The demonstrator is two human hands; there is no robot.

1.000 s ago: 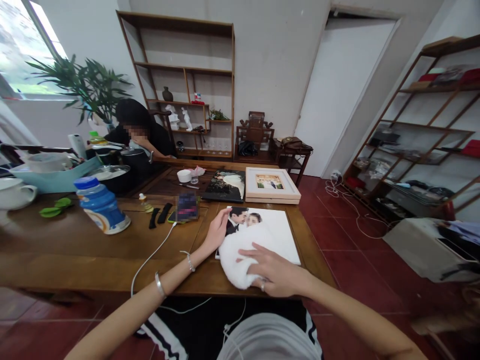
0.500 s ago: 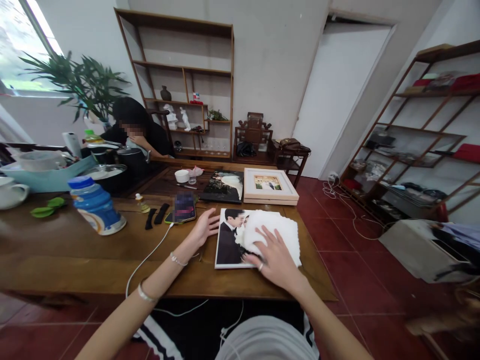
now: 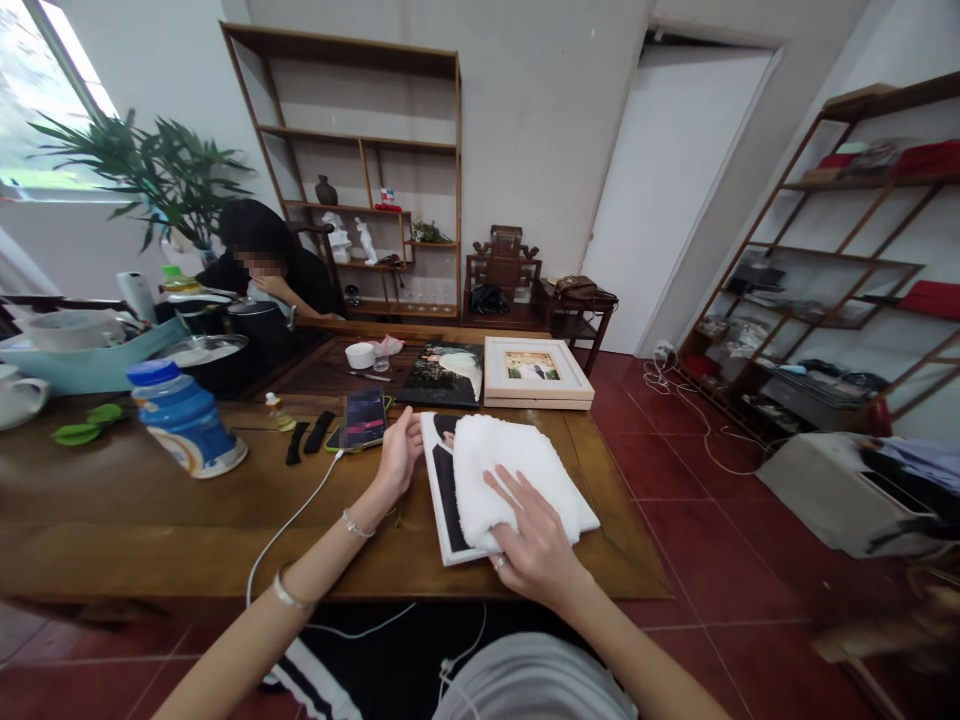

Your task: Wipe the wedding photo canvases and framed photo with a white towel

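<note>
A wedding photo panel (image 3: pixel 445 500) with a white border lies at a slant on the wooden table. A fluffy white cloth (image 3: pixel 517 450) covers most of it, leaving a strip of dark suit at the left. My right hand (image 3: pixel 529 545) presses on the cloth, its fingers slightly bent and its thumb near the cloth's lower edge. At the panel's upper left edge is my left hand (image 3: pixel 401 455), palm turned inward and fingers extended against the side. The cloth and my right hand hide the rest of the picture.
Behind the panel lie a dark photo panel (image 3: pixel 442 375) and a pale framed photo (image 3: pixel 536 372). To the left are a phone (image 3: pixel 364 418) on a white cable, black strips (image 3: pixel 307 438), a small bottle (image 3: pixel 280 412) and a blue bottle (image 3: pixel 187 420). Across the table sits a person (image 3: pixel 262 260).
The panel has turned, its lower left corner coming nearer me. My right hand and the cloth have shifted left and down over the picture. My left hand has turned more upright beside the edge.
</note>
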